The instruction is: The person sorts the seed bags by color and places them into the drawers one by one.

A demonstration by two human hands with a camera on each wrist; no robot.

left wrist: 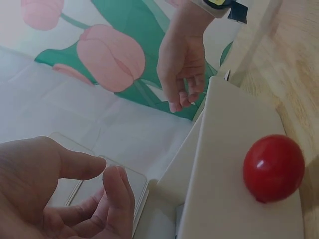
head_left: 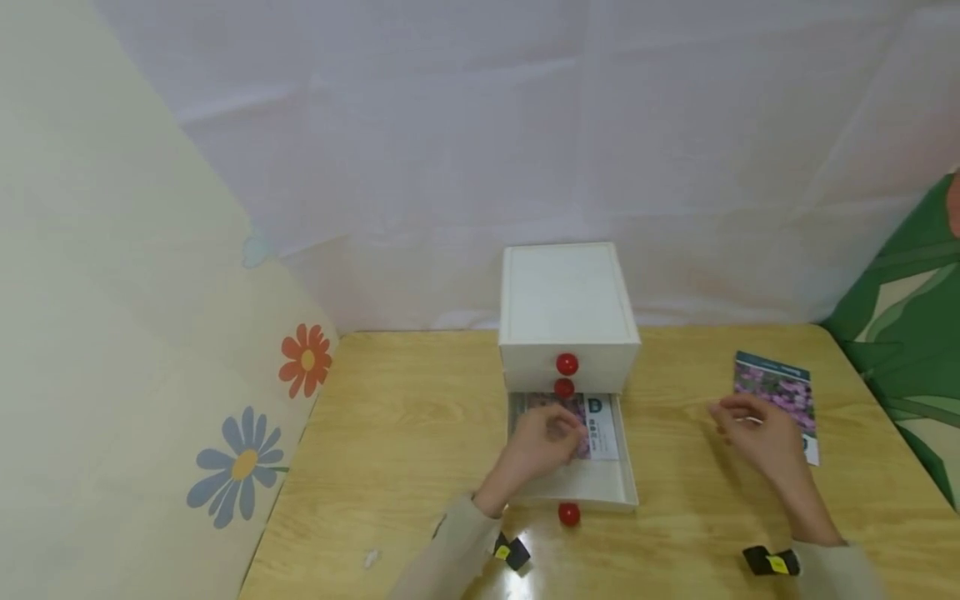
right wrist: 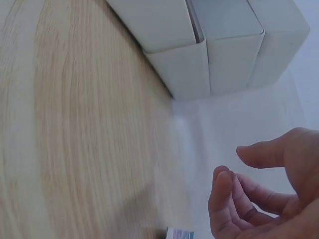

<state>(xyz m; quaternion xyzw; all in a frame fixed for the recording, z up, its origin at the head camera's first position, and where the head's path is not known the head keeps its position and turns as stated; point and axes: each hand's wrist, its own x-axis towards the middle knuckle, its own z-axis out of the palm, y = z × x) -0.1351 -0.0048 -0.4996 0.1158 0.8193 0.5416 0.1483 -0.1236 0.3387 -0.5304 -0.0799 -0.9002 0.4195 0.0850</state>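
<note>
A white cabinet (head_left: 567,292) with red knobs stands on the table, its lowest drawer (head_left: 628,479) pulled out. In that drawer lies a card with pink-purple flowers and white lettering space (head_left: 602,433), partly covered by my left hand (head_left: 543,442). The left thumb and index finger are close together with nothing between them, as the left wrist view also shows. My right hand (head_left: 765,437) hovers at the right, fingers loosely bent and thumb apart, holding nothing. Beneath or just behind it, a second flower-printed card (head_left: 795,392) lies on the table, partly hidden.
Red knobs stick out from the upper drawer (head_left: 567,364) and the pulled-out drawer's front (head_left: 569,514). A white cloth (head_left: 420,167) hangs behind the wooden table (head_left: 390,433). Flower-printed panels flank it left (head_left: 112,375) and right (head_left: 922,333). A small pale scrap (head_left: 371,558) lies near the front.
</note>
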